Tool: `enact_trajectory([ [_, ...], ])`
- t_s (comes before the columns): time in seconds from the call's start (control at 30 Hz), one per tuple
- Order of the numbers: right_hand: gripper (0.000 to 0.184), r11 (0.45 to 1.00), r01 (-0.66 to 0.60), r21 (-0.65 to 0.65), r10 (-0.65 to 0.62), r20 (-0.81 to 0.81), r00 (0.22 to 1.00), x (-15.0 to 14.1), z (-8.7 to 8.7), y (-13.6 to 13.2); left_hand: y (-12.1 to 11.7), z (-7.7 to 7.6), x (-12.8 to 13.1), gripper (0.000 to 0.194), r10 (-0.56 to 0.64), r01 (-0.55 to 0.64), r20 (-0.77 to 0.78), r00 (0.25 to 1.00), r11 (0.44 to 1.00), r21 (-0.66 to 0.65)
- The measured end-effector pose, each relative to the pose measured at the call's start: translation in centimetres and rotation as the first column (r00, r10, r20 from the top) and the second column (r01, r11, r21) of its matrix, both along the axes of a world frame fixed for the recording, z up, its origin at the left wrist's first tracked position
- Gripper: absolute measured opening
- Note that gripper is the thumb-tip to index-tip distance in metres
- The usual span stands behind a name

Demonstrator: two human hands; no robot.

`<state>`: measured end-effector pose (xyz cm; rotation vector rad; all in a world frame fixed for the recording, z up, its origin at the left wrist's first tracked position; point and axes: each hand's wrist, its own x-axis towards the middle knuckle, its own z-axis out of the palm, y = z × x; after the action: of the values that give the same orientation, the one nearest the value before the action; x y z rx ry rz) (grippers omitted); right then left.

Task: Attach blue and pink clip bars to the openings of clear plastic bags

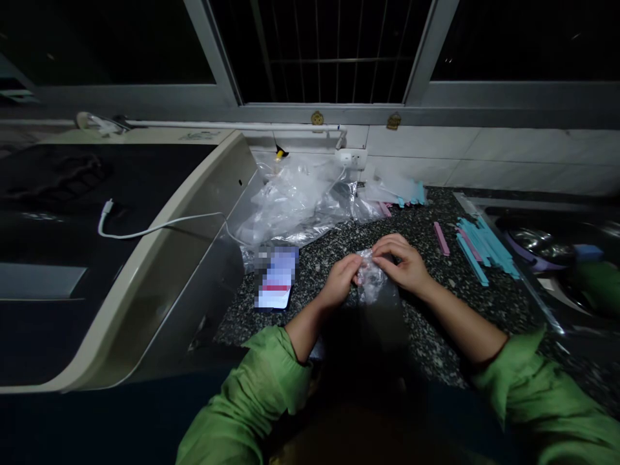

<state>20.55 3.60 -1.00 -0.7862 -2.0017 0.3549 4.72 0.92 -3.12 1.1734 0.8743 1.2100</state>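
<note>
A clear, crinkled plastic bag [372, 289] is pinched at its far end, between left grip [340, 279] and right grip [403, 263], fingertips nearly together, long axis running near to far.

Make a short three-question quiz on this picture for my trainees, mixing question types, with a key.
1. What do the left hand and right hand both hold?
a) a white cable
b) clear plastic
c) a knife

2. True or false: a phone lies on the speckled counter, left of both hands.

3. Fill in: the strips to the right of the hands are light blue and ____.

Key: 1. b; 2. true; 3. pink.
</note>
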Motion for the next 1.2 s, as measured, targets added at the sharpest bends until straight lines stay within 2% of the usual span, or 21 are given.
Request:
enact_trajectory([
  [0.17,0.008,0.999,0.007,-0.035,-0.006,0.047,0.999,0.0,-0.3,-0.4,0.1,-0.3,0.2,0.039,0.066,-0.065,-0.043,0.997,0.998,0.017],
  [0.23,0.012,0.991,0.029,-0.128,-0.025,0.033,0.999,0.3,-0.3,-0.6,0.3,-0.4,0.1,0.037,0.081,-0.081,-0.037,0.996,0.997,0.009],
  [0.37,0.045,0.947,-0.019,-0.321,0.037,0.047,0.998,1.5,0.6,-1.0,0.6,-0.1,-0.6,0.031,0.097,-0.097,-0.008,0.995,0.994,0.057],
  [0.5,0.041,0.908,-0.004,-0.419,0.068,0.14,0.988,2.8,2.0,-1.0,0.9,0.2,-1.2,0.026,0.094,-0.097,0.026,0.995,0.985,0.143],
  [0.57,0.036,0.853,0.001,-0.522,0.088,0.146,0.985,3.4,2.4,-0.9,1.0,0.2,-1.4,0.026,0.12,-0.126,0.059,0.991,0.984,0.127],
  [0.67,0.033,0.734,-0.035,-0.678,0.125,0.084,0.989,4.3,2.8,-0.8,1.0,0.2,-1.7,0.03,0.144,-0.142,0.127,0.982,0.99,-0.018],
  [0.77,0.034,0.646,-0.068,-0.76,0.001,-0.088,0.996,4.7,2.5,-0.7,0.9,0.2,-1.8,0.038,0.097,-0.069,0.18,0.979,0.985,-0.157],
  [0.87,0.038,0.542,-0.154,-0.826,-0.149,-0.275,0.95,4.5,1.7,-0.5,0.9,0.2,-2.0,0.043,0.135,-0.091,0.204,0.97,0.973,-0.21],
  [0.97,0.042,0.421,-0.204,-0.884,-0.163,-0.295,0.941,4.0,0.6,-0.3,1.0,-0.1,-2.0,0.043,0.178,-0.131,0.197,0.964,0.965,-0.228],
  [1.03,0.04,0.421,-0.185,-0.888,-0.184,-0.283,0.941,3.8,-0.1,-0.2,1.2,-0.4,-1.9,0.042,0.189,-0.146,0.185,0.964,0.964,-0.222],
  [1.13,0.037,0.507,-0.14,-0.85,-0.284,-0.318,0.904,3.6,-0.9,0.0,1.5,-0.9,-1.8,0.04,0.227,-0.193,0.173,0.958,0.962,-0.196],
  [1.2,0.037,0.541,-0.123,-0.832,-0.338,-0.349,0.874,3.4,-1.4,0.0,1.5,-1.1,-2.0,0.036,0.243,-0.22,0.12,0.963,0.959,-0.18],
])
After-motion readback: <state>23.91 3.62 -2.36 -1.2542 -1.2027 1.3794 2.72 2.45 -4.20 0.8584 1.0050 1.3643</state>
